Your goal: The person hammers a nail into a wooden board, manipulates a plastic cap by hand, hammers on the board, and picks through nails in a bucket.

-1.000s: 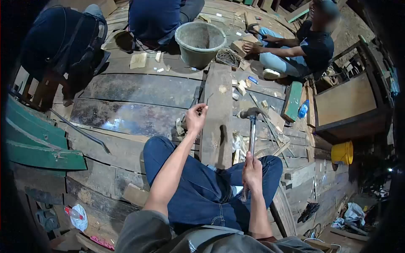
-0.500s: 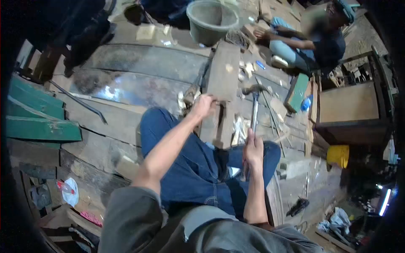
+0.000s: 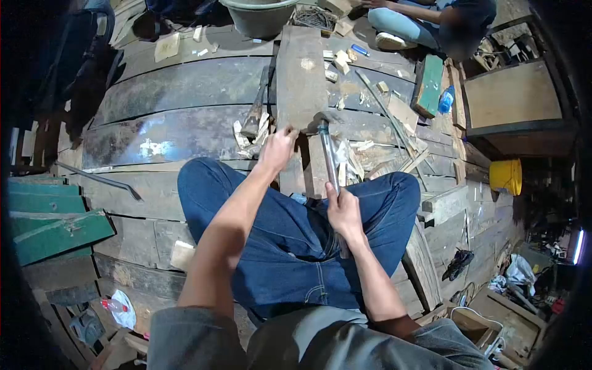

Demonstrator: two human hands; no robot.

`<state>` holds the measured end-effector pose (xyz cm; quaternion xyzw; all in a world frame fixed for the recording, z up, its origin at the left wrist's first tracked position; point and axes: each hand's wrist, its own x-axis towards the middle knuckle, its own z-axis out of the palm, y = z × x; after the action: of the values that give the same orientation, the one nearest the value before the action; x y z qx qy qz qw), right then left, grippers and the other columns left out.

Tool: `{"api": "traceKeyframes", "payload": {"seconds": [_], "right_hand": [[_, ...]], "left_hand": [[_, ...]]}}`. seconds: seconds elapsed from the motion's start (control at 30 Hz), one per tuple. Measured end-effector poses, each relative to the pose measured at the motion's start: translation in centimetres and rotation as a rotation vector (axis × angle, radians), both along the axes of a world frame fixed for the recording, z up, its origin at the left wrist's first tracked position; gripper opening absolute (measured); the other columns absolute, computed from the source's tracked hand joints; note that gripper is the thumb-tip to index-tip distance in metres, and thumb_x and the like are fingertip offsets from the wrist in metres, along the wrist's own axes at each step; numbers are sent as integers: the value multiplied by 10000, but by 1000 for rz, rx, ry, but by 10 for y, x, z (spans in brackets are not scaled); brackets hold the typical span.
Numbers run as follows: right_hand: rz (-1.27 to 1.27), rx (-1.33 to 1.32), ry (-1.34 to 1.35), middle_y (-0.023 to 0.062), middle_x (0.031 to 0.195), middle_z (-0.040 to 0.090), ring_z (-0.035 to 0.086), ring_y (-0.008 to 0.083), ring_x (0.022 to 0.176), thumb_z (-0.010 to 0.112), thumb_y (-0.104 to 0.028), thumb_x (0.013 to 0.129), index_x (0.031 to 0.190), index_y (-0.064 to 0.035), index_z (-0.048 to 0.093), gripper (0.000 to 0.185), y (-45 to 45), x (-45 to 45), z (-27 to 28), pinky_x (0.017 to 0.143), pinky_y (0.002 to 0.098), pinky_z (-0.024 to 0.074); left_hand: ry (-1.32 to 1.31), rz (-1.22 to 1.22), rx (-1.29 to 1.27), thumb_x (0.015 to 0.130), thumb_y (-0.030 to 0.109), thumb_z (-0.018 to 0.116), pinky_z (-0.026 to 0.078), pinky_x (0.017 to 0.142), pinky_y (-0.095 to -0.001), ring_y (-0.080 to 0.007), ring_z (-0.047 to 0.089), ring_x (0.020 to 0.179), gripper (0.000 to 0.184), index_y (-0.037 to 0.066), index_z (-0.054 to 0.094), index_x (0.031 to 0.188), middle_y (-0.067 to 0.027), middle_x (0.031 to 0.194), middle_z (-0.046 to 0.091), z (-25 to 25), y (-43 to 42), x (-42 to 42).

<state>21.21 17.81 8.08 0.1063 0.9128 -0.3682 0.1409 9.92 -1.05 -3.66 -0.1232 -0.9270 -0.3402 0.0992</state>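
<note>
My right hand (image 3: 344,213) is wrapped round the handle of a claw hammer (image 3: 330,157). The hammer's head lies at the near end of a thick wooden plank (image 3: 301,74), just right of my left hand (image 3: 279,149). The fingers of my left hand are pinched together over the plank's left edge; anything between them is too small to make out. Under both hands, a shorter wooden piece with a dark slot (image 3: 317,169) reaches toward my crossed legs. A hatchet-like tool with a dark handle (image 3: 262,92) rests left of the plank among wood chips (image 3: 250,139).
A grey bucket (image 3: 259,18) and a tray of nails (image 3: 314,20) stand beyond the plank. Another person (image 3: 425,24) sits at the back right. Green boards (image 3: 61,231) and a pry bar (image 3: 102,179) lie left; a green block (image 3: 428,86) and yellow bucket (image 3: 505,177) are right.
The hammer has moved left, bringing its head close to my left hand at the plank's end. My left hand stays pinched at the plank's edge. The camera view has shifted.
</note>
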Motion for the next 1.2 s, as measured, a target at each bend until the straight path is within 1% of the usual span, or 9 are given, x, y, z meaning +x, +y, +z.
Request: {"api": "traceKeyframes", "payload": {"seconds": [0.03,0.1,0.13,0.37,0.5,0.57,0.87,0.97,1.2], "right_hand": [[11,-7,69,290,594,505,587,405,559,501,-381,994,766,84,565,521,-3,2,-10,552,453,436],[9,-10,-14,283,596,517,583,425,570,493,-388,996,782,80,568,519,-1,-2,-6,552,455,436],[-3,-32,-96,356,730,571,594,508,818,495,-391,983,865,88,621,508,-4,-6,9,675,533,471],[-53,-131,20,361,749,576,593,505,849,488,-374,986,898,80,618,480,11,-3,22,676,530,479],[-85,-207,-33,359,743,589,616,504,820,502,-373,980,883,105,618,501,11,2,-15,676,519,493],[-58,-222,-34,353,739,594,629,495,800,508,-372,978,867,120,615,515,14,3,-9,681,512,498],[-66,-212,131,353,739,597,635,494,779,503,-362,980,851,103,623,498,15,7,15,657,522,510],[10,-185,1,349,744,600,636,489,778,507,-357,978,844,103,622,493,16,1,-14,662,514,512],[-37,-193,55,321,680,577,627,477,710,521,-350,975,857,93,621,470,15,3,14,618,503,484]], "left_hand": [[-6,0,-3,839,60,607,551,751,-437,-382,656,873,211,25,681,1033,-178,1034,647,1,0,1],[-19,0,-14,837,60,609,549,746,-439,-381,656,865,195,21,687,1012,-175,1031,647,4,0,0],[-13,9,-17,834,60,613,544,743,-437,-378,656,841,177,11,694,983,-173,996,654,7,2,1],[5,-51,-25,870,96,588,538,735,-438,-378,652,850,183,21,689,1002,-169,980,658,26,4,7],[98,-120,-78,841,76,643,522,688,-436,-374,650,785,113,11,693,920,-176,878,659,24,9,10],[41,-131,-143,879,87,587,531,719,-450,-377,648,846,139,42,674,978,-168,982,644,21,7,10],[109,-47,-66,865,82,621,531,716,-432,-374,647,817,133,19,707,943,-184,891,650,24,9,3],[52,-47,-103,850,76,630,529,722,-433,-372,646,817,134,12,706,941,-183,890,649,20,6,3],[132,-60,-108,853,84,620,533,711,-444,-373,650,809,140,5,695,941,-178,912,652,26,7,6]]}}
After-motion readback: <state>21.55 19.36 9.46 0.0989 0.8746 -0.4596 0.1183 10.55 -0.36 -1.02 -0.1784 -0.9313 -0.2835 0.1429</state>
